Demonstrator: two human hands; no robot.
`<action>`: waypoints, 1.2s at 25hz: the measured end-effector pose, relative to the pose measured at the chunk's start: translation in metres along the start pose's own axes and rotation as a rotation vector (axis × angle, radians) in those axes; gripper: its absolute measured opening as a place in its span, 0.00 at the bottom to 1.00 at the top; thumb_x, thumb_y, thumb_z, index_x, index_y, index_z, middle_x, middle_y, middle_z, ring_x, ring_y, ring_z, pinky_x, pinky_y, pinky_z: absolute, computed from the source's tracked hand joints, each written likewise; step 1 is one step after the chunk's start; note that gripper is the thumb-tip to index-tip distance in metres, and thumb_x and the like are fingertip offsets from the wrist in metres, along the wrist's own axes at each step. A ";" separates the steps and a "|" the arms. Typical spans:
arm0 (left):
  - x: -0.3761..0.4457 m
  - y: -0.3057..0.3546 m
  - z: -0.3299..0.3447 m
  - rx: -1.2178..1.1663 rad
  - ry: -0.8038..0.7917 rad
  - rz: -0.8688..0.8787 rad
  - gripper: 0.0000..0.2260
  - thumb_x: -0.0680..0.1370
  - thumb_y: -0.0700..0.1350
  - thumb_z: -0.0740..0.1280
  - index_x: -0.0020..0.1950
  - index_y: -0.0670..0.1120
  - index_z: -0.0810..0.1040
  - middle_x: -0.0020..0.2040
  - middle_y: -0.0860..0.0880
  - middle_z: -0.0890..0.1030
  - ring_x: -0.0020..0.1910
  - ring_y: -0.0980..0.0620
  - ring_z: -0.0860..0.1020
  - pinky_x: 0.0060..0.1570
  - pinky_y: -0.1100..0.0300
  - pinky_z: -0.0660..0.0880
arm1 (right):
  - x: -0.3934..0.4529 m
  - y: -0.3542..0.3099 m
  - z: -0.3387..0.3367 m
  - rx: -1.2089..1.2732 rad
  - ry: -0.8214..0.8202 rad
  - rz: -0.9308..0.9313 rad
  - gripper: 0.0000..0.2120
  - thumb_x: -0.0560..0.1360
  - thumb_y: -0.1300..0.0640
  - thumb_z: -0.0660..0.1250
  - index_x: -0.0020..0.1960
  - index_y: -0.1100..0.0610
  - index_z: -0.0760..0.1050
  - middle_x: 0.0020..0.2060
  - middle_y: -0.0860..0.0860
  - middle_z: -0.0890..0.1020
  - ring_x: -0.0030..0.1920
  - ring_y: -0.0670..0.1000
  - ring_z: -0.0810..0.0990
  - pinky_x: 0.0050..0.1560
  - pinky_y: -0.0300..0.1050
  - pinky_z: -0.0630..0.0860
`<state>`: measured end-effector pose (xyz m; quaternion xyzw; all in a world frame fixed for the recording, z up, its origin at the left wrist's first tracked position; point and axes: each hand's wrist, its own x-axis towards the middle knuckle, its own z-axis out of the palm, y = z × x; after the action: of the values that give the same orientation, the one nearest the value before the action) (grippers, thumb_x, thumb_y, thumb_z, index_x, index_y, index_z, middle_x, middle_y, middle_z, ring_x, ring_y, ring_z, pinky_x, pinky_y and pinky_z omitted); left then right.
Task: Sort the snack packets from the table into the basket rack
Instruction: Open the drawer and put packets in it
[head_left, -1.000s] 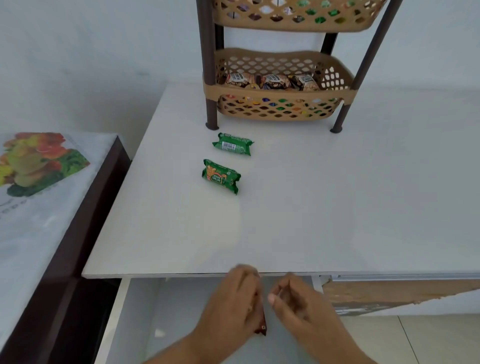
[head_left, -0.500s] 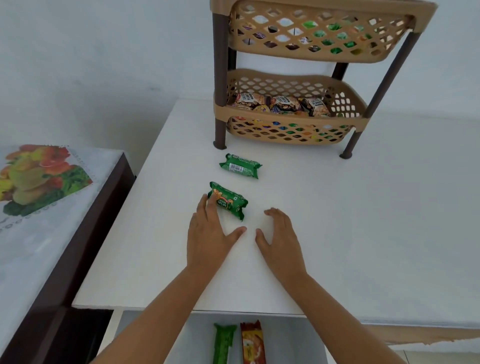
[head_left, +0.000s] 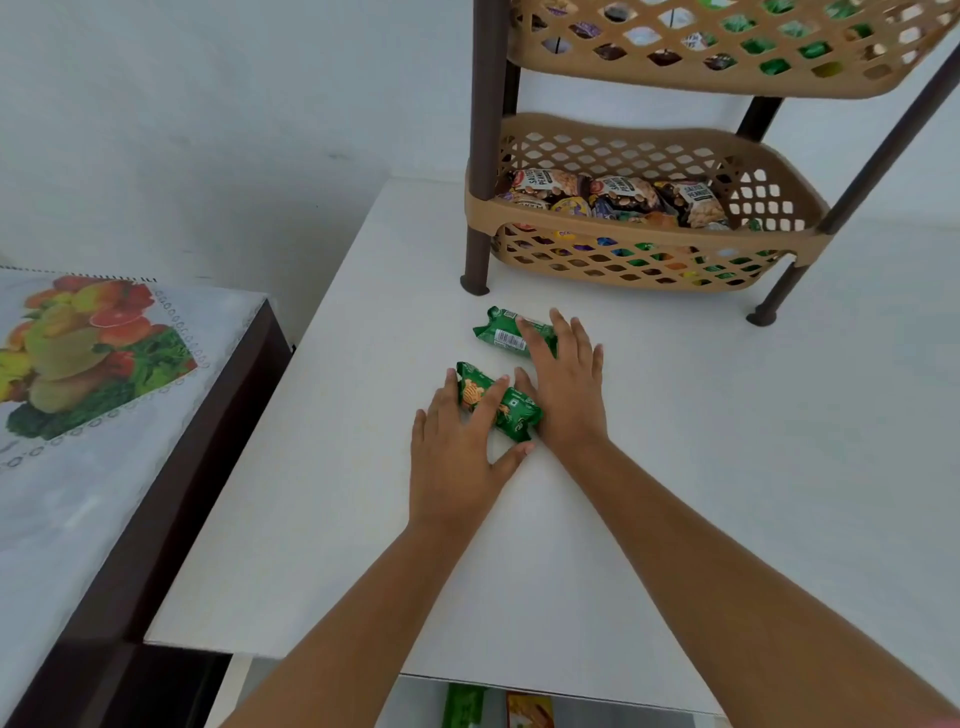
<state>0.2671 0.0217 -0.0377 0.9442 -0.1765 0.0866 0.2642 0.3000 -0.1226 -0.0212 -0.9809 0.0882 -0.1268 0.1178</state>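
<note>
At the very bottom of the view, under the near edge of the white table (head_left: 675, 467), a green packet (head_left: 462, 706) and an orange packet (head_left: 530, 712) lie on a lower shelf. Farther in, toward the table's left side, the left hand (head_left: 457, 452) lies over the nearer green biscuit packet (head_left: 498, 402), fingers spread across its left end and thumb reaching round the near side. The grip is forming, not yet closed, so the hand reads as open. This packet's long axis runs from far-left to near-right. The right hand (head_left: 566, 389) lies just beside its right end, while its straight fingers reach past to rest on the right end of the farther green biscuit packet (head_left: 506, 332), which lies almost crosswise. Each hand has its own packet beneath it, so each should need only to curl and lift. Beyond, by the far edge, stands the basket rack (head_left: 649, 260), whose lower basket holds peanut packets (head_left: 613, 200), directly ahead of both hands.
</note>
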 end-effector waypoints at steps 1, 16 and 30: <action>0.000 0.000 0.000 -0.011 0.000 -0.010 0.30 0.72 0.64 0.63 0.71 0.57 0.61 0.75 0.41 0.58 0.72 0.44 0.60 0.71 0.45 0.57 | 0.006 0.000 0.003 0.000 -0.007 -0.013 0.26 0.78 0.53 0.57 0.74 0.47 0.54 0.74 0.56 0.58 0.75 0.57 0.52 0.73 0.62 0.49; -0.032 0.016 -0.032 -0.455 0.112 -0.146 0.24 0.63 0.43 0.73 0.56 0.44 0.70 0.59 0.42 0.68 0.52 0.46 0.73 0.50 0.52 0.76 | -0.087 -0.010 -0.031 0.895 0.290 0.415 0.11 0.71 0.55 0.68 0.50 0.52 0.68 0.37 0.42 0.75 0.36 0.40 0.74 0.32 0.23 0.69; -0.240 -0.034 -0.047 0.000 -0.583 0.207 0.24 0.63 0.52 0.70 0.58 0.54 0.71 0.63 0.48 0.70 0.65 0.47 0.66 0.60 0.56 0.63 | -0.341 0.008 -0.059 0.859 -0.694 0.607 0.10 0.71 0.56 0.68 0.52 0.47 0.77 0.40 0.43 0.83 0.39 0.42 0.81 0.38 0.30 0.75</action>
<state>0.0548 0.1431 -0.0753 0.9063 -0.3400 -0.1614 0.1925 -0.0415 -0.0731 -0.0458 -0.7613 0.2607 0.2139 0.5538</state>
